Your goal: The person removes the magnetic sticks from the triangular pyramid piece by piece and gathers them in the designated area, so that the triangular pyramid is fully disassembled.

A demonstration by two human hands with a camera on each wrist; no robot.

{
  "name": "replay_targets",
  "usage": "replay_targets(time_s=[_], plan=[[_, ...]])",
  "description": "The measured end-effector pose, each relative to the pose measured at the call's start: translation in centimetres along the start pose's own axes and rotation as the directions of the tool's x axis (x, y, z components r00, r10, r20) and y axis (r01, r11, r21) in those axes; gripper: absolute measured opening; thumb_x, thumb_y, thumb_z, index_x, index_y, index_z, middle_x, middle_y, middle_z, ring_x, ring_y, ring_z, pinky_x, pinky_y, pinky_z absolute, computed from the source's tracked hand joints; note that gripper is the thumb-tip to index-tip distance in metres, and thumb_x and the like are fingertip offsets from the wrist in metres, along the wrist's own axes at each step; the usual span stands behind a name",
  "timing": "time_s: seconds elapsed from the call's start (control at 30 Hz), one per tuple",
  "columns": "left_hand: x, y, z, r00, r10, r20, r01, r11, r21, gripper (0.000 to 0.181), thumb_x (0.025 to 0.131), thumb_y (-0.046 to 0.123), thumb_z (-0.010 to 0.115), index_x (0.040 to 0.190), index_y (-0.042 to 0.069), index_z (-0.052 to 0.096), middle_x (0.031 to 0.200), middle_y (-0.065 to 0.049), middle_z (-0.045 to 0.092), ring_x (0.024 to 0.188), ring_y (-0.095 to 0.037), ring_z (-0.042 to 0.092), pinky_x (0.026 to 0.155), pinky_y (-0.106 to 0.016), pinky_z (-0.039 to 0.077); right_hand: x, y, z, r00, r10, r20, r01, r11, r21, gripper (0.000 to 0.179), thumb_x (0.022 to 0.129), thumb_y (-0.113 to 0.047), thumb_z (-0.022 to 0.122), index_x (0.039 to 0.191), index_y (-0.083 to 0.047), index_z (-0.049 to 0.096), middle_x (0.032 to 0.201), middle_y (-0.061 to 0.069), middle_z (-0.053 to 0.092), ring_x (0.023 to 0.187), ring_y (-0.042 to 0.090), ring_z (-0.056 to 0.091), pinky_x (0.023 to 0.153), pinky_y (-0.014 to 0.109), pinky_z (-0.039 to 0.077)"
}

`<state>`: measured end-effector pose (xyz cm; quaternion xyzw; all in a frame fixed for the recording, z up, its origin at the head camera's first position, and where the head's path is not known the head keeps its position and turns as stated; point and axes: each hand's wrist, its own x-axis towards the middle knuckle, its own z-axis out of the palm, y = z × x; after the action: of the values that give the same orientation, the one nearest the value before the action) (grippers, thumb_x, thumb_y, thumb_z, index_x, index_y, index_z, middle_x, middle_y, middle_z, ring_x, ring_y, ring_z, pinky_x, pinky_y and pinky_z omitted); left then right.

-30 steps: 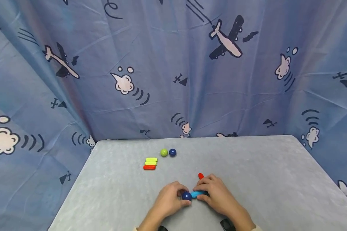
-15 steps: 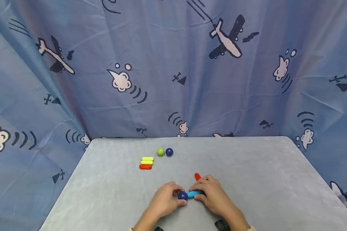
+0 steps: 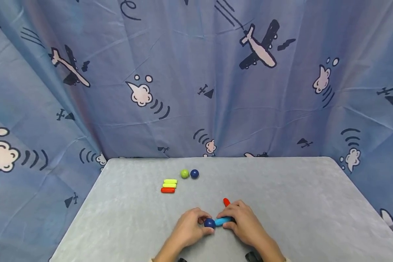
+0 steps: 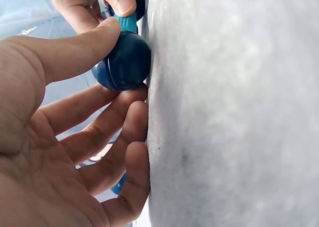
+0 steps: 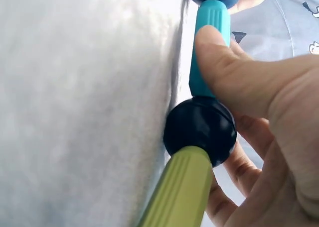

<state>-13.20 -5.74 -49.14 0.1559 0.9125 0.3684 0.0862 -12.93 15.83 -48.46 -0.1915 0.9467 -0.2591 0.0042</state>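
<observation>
Between the thumb and fingers of my left hand (image 3: 188, 228) is a dark blue ball (image 3: 209, 223), resting on the table. My right hand (image 3: 246, 222) pinches a ribbed light blue rod (image 3: 223, 221), whose left end touches that ball. In the right wrist view, a second dark ball (image 5: 199, 130) sits at the rod's other end, and a yellow-green rod (image 5: 179, 192) runs from it towards the camera. A red rod (image 3: 226, 202) sticks out beyond the right hand, its near end hidden by the fingers.
Farther back on the grey table (image 3: 134, 218) lie a green ball (image 3: 185, 173) and another dark blue ball (image 3: 194, 174), side by side. To their left are two yellow rods (image 3: 170, 181) and a red rod (image 3: 168, 190). A patterned blue curtain (image 3: 183, 72) hangs behind.
The head view sways slightly and returns. Both hands keep their holds on the ball and the light blue rod, with no clear movement across the table.
</observation>
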Motion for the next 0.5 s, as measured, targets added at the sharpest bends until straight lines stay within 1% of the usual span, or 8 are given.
replay_targets(time_s=[0.2, 0.3, 0.5], plan=[[-0.31, -0.14, -0.08, 1.0, -0.014, 0.009, 0.015, 0.999, -0.036, 0.025, 0.074, 0.03, 0.088, 0.093, 0.021, 0.077, 0.08, 0.012, 0.06, 0.072, 0.0, 0.05, 0.065, -0.019, 0.041, -0.22, -0.06, 0.22, 1.0, -0.003, 0.008, 0.003, 1.0, 0.028, 0.019, 0.08, -0.031, 0.078, 0.097, -0.039, 0.075, 0.099, -0.024, 0.069, 0.096, 0.006, 0.051, 0.087, 0.037, 0.046], [-0.06, -0.13, -0.09, 1.0, 0.001, 0.013, 0.0, 0.999, -0.043, 0.025, 0.074, 0.03, 0.088, 0.095, 0.021, 0.077, 0.081, 0.012, 0.061, 0.073, 0.0, 0.05, 0.066, -0.02, 0.042, -0.22, 0.0, 0.1, 1.0, 0.009, -0.012, -0.008, 1.0, 0.026, 0.02, 0.08, -0.03, 0.079, 0.096, -0.039, 0.076, 0.098, -0.024, 0.069, 0.095, 0.006, 0.051, 0.085, 0.035, 0.048], [0.52, -0.18, -0.28, 1.0, 0.01, 0.024, -0.009, 0.999, -0.041, 0.024, 0.076, 0.027, 0.087, 0.096, 0.019, 0.077, 0.082, 0.011, 0.062, 0.073, 0.0, 0.051, 0.067, -0.02, 0.042, 0.14, 0.06, -0.06, 0.999, -0.004, -0.036, 0.005, 1.0, 0.01, 0.019, 0.08, -0.028, 0.08, 0.097, -0.036, 0.077, 0.098, -0.022, 0.07, 0.096, 0.007, 0.053, 0.086, 0.035, 0.049]])
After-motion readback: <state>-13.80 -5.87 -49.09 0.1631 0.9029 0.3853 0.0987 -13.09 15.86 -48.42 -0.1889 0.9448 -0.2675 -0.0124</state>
